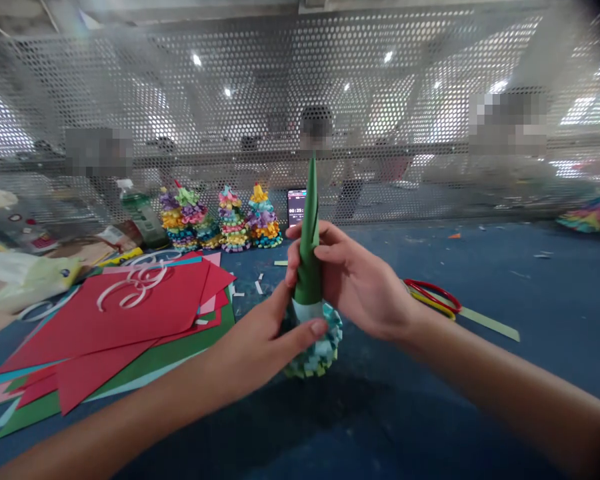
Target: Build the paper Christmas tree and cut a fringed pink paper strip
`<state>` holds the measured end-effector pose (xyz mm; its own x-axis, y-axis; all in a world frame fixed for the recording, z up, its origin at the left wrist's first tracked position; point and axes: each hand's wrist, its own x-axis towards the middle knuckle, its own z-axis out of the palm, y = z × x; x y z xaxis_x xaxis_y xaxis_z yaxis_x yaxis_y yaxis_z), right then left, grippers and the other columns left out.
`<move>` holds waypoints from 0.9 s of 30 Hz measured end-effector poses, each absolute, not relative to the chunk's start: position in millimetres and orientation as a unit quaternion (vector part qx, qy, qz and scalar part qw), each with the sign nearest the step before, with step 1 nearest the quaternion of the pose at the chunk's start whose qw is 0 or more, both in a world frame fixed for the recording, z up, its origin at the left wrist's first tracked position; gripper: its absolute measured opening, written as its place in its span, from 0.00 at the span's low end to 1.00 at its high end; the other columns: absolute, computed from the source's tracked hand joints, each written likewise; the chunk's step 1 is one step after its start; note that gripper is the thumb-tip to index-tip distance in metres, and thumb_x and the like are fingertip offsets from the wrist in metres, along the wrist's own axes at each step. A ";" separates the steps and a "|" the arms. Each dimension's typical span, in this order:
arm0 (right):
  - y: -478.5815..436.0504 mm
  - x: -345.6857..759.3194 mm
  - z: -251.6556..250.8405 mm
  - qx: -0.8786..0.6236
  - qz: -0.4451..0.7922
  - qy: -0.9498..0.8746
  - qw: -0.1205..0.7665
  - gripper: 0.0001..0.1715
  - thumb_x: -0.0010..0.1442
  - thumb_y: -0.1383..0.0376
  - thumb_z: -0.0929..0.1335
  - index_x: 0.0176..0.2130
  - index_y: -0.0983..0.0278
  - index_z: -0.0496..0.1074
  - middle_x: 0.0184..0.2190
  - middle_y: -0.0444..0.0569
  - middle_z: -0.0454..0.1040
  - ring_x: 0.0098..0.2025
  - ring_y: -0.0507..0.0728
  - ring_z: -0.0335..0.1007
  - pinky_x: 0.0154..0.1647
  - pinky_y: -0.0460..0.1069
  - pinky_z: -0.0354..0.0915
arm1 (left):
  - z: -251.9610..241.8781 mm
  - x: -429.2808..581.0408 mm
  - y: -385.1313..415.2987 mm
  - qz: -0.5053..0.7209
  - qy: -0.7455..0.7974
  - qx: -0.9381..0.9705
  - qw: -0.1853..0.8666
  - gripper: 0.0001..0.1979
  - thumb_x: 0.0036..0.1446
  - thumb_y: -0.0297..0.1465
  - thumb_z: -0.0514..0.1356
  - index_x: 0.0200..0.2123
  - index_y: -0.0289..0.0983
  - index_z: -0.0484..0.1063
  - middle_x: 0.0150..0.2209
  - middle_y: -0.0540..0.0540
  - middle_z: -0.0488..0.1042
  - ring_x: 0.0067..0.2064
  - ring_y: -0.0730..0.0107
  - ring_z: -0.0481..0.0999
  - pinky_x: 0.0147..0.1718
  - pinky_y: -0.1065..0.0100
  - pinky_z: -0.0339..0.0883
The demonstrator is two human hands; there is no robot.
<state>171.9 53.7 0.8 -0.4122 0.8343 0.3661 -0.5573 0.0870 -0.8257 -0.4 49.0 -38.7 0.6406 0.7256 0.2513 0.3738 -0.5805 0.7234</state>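
In front of me stands a paper cone [309,273], green at its upper part with a pale blue band under it. Fringed rings of light blue and yellow-green paper [316,357] circle its base. My left hand [280,327] wraps the cone low down, its thumb across the pale blue band. Higher up, the fingers of my right hand [360,277] close around the green part. A loose overlapping edge shows near the pointed tip, which is upright. Some fingers of both hands are hidden behind the cone.
Left lies a stack of coloured paper sheets [145,313] with curled white strips [135,283]. Several finished fringed cones [230,220], a green bottle [143,213] and a phone [296,208] stand behind. Right are red-and-yellow-handled scissors [433,299] and a pale green strip [493,325]. A perforated metal screen [260,80] borders the table.
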 end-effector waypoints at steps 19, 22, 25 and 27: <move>49.6 174.6 6.7 -0.132 0.636 -0.520 0.554 0.11 0.58 0.68 0.64 0.41 0.60 0.71 0.34 0.45 0.70 0.38 0.55 0.67 0.46 0.52 0.67 | -28.6 -11.1 60.6 0.252 0.334 0.900 0.121 0.38 0.59 0.53 0.57 0.65 0.38 0.56 0.66 0.34 0.58 0.67 0.42 0.54 0.61 0.39 0.54; 51.8 174.4 4.2 -0.133 0.649 -0.519 0.540 0.11 0.58 0.68 0.63 0.41 0.61 0.71 0.33 0.45 0.69 0.36 0.54 0.67 0.43 0.51 0.67 | -26.3 -14.4 61.0 0.237 0.327 0.904 0.142 0.33 0.64 0.52 0.50 0.64 0.39 0.59 0.66 0.37 0.60 0.68 0.45 0.53 0.63 0.40 0.50; 50.0 173.8 3.4 -0.129 0.655 -0.523 0.530 0.11 0.58 0.69 0.63 0.41 0.61 0.71 0.33 0.46 0.70 0.36 0.54 0.67 0.42 0.50 0.67 | -27.8 -14.2 61.4 0.243 0.307 0.903 0.176 0.21 0.68 0.46 0.48 0.53 0.41 0.70 0.57 0.42 0.71 0.62 0.54 0.64 0.60 0.49 0.58; 48.0 173.0 3.7 -0.131 0.653 -0.522 0.533 0.10 0.58 0.69 0.63 0.40 0.61 0.71 0.33 0.46 0.70 0.36 0.54 0.67 0.42 0.50 0.67 | -30.7 -12.7 62.3 0.236 0.293 0.907 0.189 0.17 0.66 0.44 0.53 0.48 0.41 0.72 0.52 0.45 0.75 0.58 0.56 0.69 0.58 0.53 0.62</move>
<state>173.0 48.0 3.7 -0.3971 0.8329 0.3854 -0.5598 0.1129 -0.8209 -12.7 62.3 -30.7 0.7162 0.6212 0.3180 0.4426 -0.7566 0.4813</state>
